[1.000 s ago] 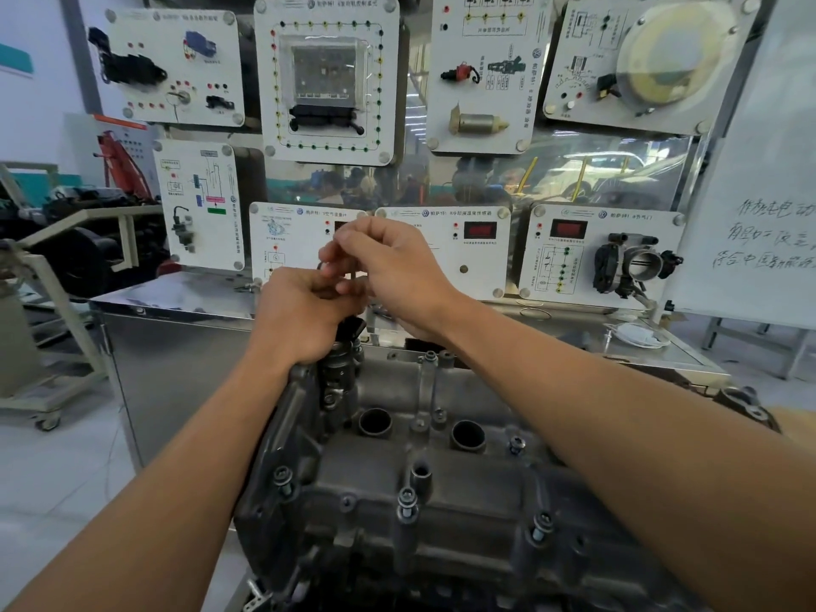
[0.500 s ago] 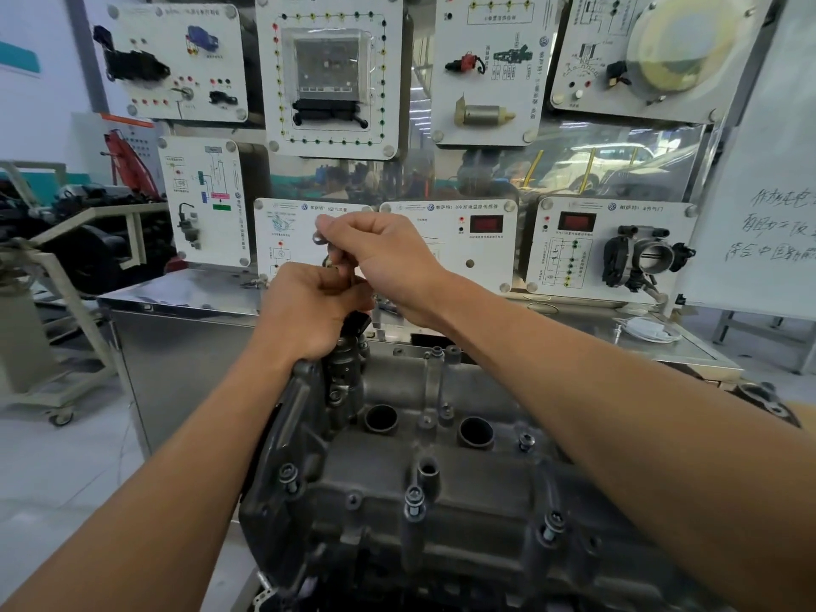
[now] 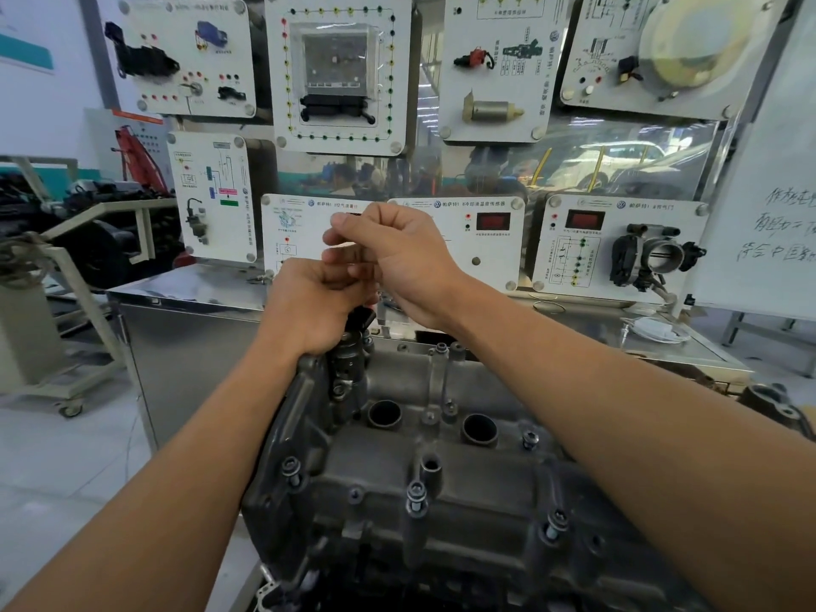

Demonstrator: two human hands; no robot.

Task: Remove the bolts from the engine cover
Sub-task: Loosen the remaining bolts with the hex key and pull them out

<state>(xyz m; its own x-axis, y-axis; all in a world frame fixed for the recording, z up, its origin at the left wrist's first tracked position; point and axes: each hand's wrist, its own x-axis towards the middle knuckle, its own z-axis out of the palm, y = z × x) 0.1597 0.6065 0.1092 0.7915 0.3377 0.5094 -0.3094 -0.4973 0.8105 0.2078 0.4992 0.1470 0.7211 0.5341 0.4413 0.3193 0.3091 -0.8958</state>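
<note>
Right hand (image 3: 410, 258) sits a touch higher than half a second ago, its fingertips (image 3: 338, 223) drawn up off the left fist. Left hand (image 3: 309, 302) has not shifted.

Obs.: left hand is closed in a fist on top of the black fitting (image 3: 360, 320) at the far left corner of the engine cover (image 3: 463, 492). What it grips is hidden. Right thumb and fingertips are pinched close just above that fist. Whatever lies between them is blurred, so I cannot tell. At least four bolts (image 3: 416, 494) stand in the cover, well apart, some showing shank under the head.

Judgement: a small fastener at that corner is being drawn out by hand.

To do it well:
- Pull straight along its axis.
- Keep the left fist steady as a brace.
- Hold the pinch firm while near the open round wells (image 3: 385, 413), which would swallow a dropped bolt.
- Park it on the steel worktop (image 3: 190, 282) behind.
</note>
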